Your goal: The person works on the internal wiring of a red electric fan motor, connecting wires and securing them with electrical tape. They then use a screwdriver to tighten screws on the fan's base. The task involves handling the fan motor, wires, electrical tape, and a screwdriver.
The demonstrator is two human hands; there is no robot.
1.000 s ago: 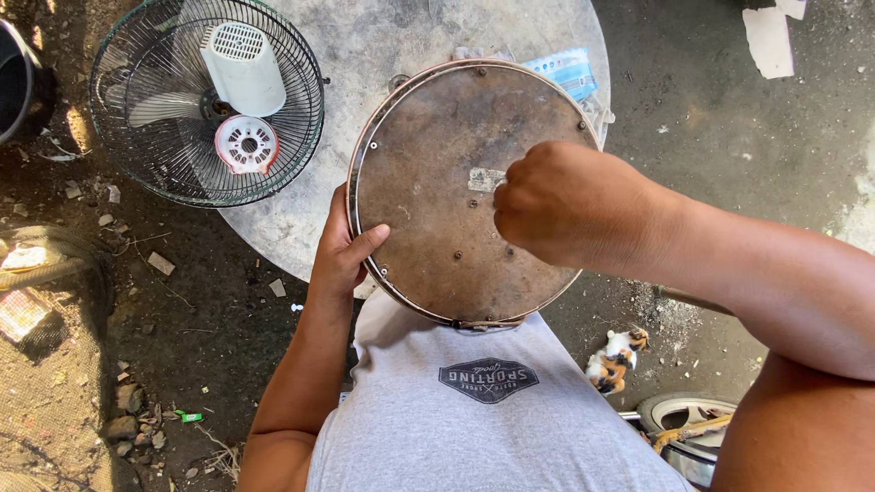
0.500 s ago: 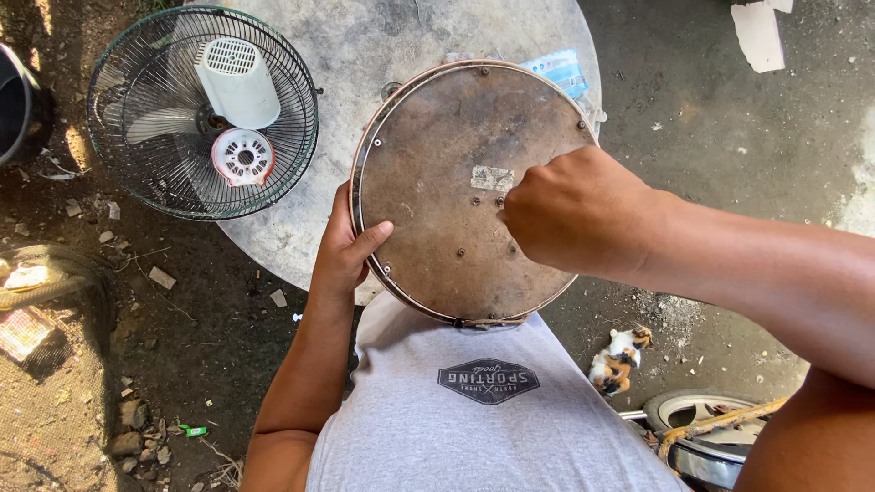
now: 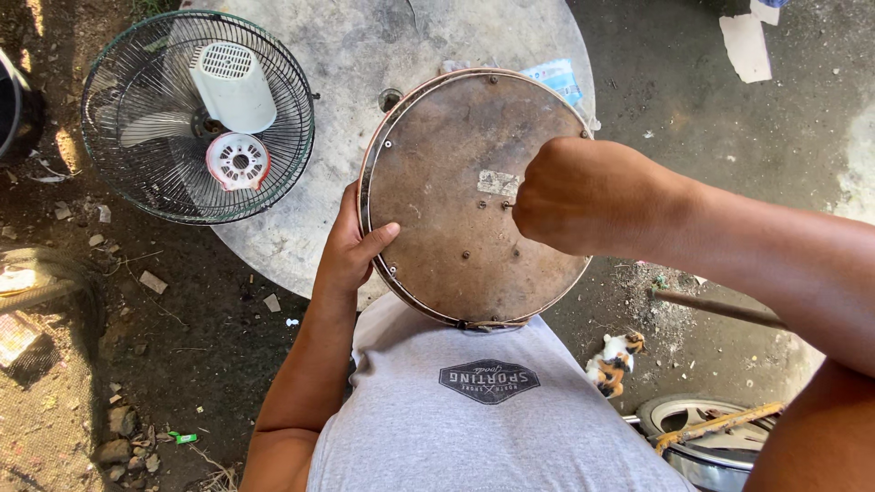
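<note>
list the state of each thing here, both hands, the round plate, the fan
left hand: gripping the round plate's left rim, thumb on its face
right hand: closed in a fist against the plate's middle; what it holds is hidden
round metal plate: rusty, propped on edge between table and the person's body
fan: lying flat on the round table, grille on, blades not blurred

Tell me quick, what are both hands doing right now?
Left hand: grips the rim of the round rusty metal disc.
Right hand: closed in a fist over the disc's middle; anything inside is hidden.
</note>
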